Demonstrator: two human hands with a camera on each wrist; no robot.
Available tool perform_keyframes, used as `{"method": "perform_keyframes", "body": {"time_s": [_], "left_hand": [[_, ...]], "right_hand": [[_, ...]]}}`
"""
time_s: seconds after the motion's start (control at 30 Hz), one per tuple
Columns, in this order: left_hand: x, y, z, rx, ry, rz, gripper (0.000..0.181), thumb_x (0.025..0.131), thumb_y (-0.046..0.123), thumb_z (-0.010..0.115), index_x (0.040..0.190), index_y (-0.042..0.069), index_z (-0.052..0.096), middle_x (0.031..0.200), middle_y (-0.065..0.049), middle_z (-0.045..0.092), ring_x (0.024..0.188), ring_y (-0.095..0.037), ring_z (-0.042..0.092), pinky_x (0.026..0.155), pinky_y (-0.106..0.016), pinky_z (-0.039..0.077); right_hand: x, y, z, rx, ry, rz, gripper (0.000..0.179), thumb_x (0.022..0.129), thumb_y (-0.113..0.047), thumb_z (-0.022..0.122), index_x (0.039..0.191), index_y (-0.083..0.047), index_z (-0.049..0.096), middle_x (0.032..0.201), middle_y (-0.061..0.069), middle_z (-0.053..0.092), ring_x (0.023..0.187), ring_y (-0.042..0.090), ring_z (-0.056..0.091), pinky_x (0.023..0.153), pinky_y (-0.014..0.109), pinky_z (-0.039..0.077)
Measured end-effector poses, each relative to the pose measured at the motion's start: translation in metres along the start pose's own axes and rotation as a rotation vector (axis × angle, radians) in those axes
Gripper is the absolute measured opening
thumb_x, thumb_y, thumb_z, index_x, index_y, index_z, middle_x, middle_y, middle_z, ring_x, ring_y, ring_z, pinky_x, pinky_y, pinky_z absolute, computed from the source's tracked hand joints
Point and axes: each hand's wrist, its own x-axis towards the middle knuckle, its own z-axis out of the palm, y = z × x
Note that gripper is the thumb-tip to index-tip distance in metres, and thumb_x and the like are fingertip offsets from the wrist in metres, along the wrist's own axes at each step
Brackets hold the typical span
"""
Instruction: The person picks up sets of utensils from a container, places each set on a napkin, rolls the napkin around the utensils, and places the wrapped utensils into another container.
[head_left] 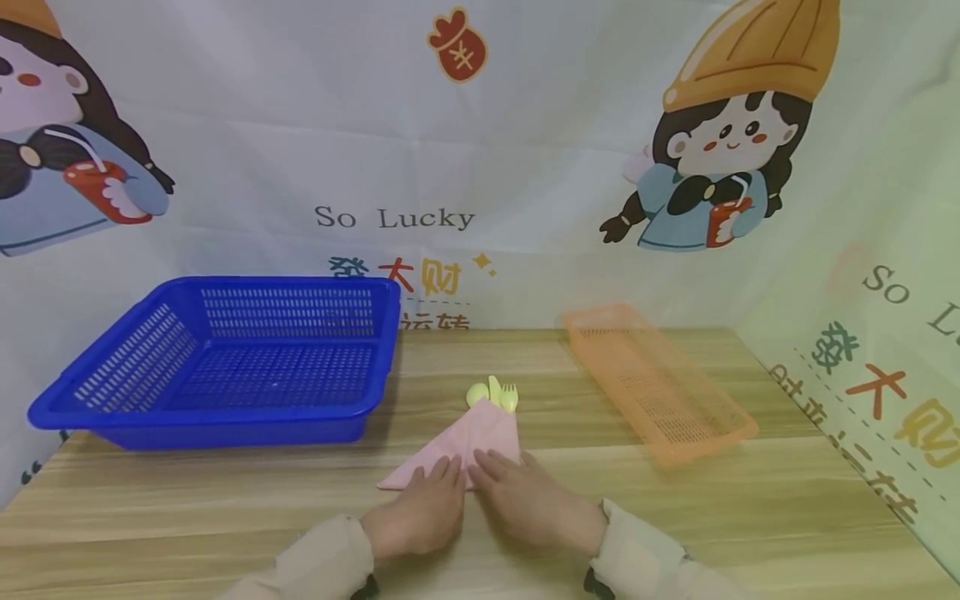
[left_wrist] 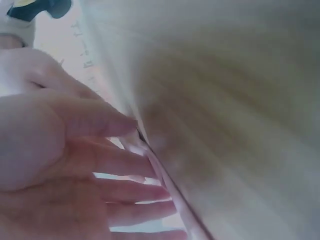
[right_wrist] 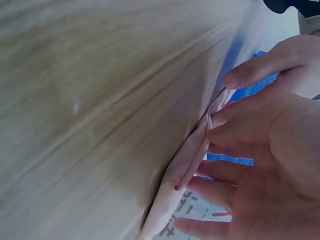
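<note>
A folded pink napkin (head_left: 450, 442) lies on the wooden table in front of me. Out of its far end stick the pale yellow tops of a spoon (head_left: 476, 395), a knife (head_left: 494, 390) and a fork (head_left: 510, 397); their lower parts are hidden inside the folds. My left hand (head_left: 429, 510) rests on the near left part of the napkin with its fingers extended. Close beside it, my right hand (head_left: 531, 502) presses the near right part, fingers also stretched out. Both wrist views show the straight fingers lying along the napkin's edge (right_wrist: 187, 155) at the tabletop.
To the left stands a large blue mesh basket (head_left: 225, 423). A shallow orange mesh tray (head_left: 660, 392) sits at the right on the table (head_left: 750, 517). Behind them hangs a printed white cloth (head_left: 540, 167), which also covers the right side.
</note>
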Motion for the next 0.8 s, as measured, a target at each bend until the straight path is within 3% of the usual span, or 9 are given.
{"method": "perform_keyframes", "body": {"time_s": [0.13, 0.27, 0.5, 0.67, 0.8], "left_hand": [[0.003, -0.005, 0.003, 0.202, 0.130, 0.103, 0.039, 0.074, 0.006, 0.061, 0.109, -0.009, 0.056, 0.109, -0.016, 0.052, 0.099, -0.027, 0.047, 0.078, -0.043, 0.046], [0.005, -0.009, 0.005, 0.353, 0.206, 0.218, 0.025, 0.070, 0.006, 0.066, 0.095, -0.001, 0.065, 0.094, -0.011, 0.055, 0.088, -0.022, 0.050, 0.068, -0.035, 0.048], [0.010, -0.013, 0.009, 0.590, 0.340, 0.315, 0.027, 0.073, 0.011, 0.064, 0.100, 0.004, 0.065, 0.090, -0.005, 0.055, 0.080, -0.015, 0.050, 0.063, -0.026, 0.049], [0.014, -0.016, 0.010, 0.602, 0.367, 0.326, 0.032, 0.075, 0.007, 0.061, 0.107, 0.003, 0.060, 0.093, -0.005, 0.055, 0.083, -0.015, 0.052, 0.067, -0.027, 0.051], [0.017, -0.019, 0.008, 0.569, 0.354, 0.335, 0.028, 0.074, 0.006, 0.062, 0.102, 0.005, 0.061, 0.090, -0.004, 0.056, 0.082, -0.015, 0.052, 0.069, -0.028, 0.051]], "right_hand": [[0.002, 0.001, 0.000, -0.019, 0.003, -0.012, 0.046, 0.088, -0.014, 0.047, 0.133, -0.006, 0.040, 0.139, 0.010, 0.035, 0.126, 0.024, 0.035, 0.096, 0.049, 0.036], [0.003, 0.001, 0.001, -0.035, -0.007, -0.021, 0.050, 0.086, -0.014, 0.050, 0.134, -0.007, 0.038, 0.139, 0.010, 0.035, 0.126, 0.023, 0.035, 0.096, 0.048, 0.037], [0.003, 0.005, 0.005, -0.032, 0.008, -0.028, 0.050, 0.084, -0.012, 0.052, 0.132, -0.004, 0.040, 0.138, 0.011, 0.037, 0.125, 0.024, 0.037, 0.093, 0.045, 0.040], [0.001, 0.007, 0.006, -0.040, 0.055, -0.053, 0.047, 0.084, -0.011, 0.052, 0.128, 0.001, 0.043, 0.134, 0.014, 0.041, 0.121, 0.025, 0.041, 0.091, 0.040, 0.044], [0.000, 0.007, 0.007, -0.061, 0.112, -0.072, 0.044, 0.082, -0.013, 0.054, 0.123, 0.001, 0.048, 0.127, 0.016, 0.046, 0.116, 0.025, 0.046, 0.088, 0.037, 0.045]]}}
